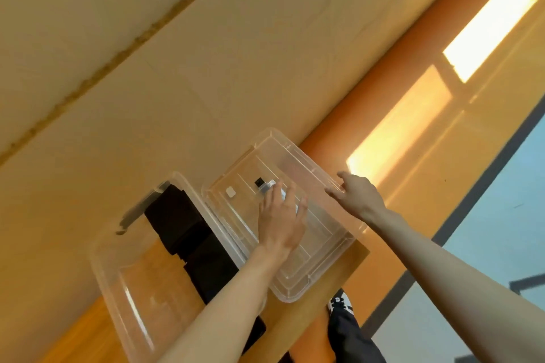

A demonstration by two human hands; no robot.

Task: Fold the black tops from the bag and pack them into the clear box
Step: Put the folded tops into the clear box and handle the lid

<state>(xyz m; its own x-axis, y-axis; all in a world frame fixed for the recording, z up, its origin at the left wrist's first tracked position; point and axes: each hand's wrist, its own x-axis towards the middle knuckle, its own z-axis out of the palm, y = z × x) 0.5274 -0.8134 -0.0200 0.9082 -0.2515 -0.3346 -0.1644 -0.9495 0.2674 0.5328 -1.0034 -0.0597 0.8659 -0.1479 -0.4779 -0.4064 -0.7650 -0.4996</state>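
Observation:
The clear box (118, 274) stands on the wooden table at lower left, without a lid. Folded black tops (188, 233) lie stacked inside it along its right side. Next to the box on the right lies its clear lid (295, 162), overlapping the box's right rim. My left hand (280, 218) rests flat on the middle of the lid with its fingers spread. My right hand (358, 196) pinches the lid's right rim between thumb and fingers. The bag is not in view.
The view is strongly tilted. The table's corner (361, 253) lies just below the lid. Beyond it are an orange floor with sunlit patches (413, 132) and a pale blue area (486, 215). A shoe and dark trouser leg (342, 321) show under the table edge.

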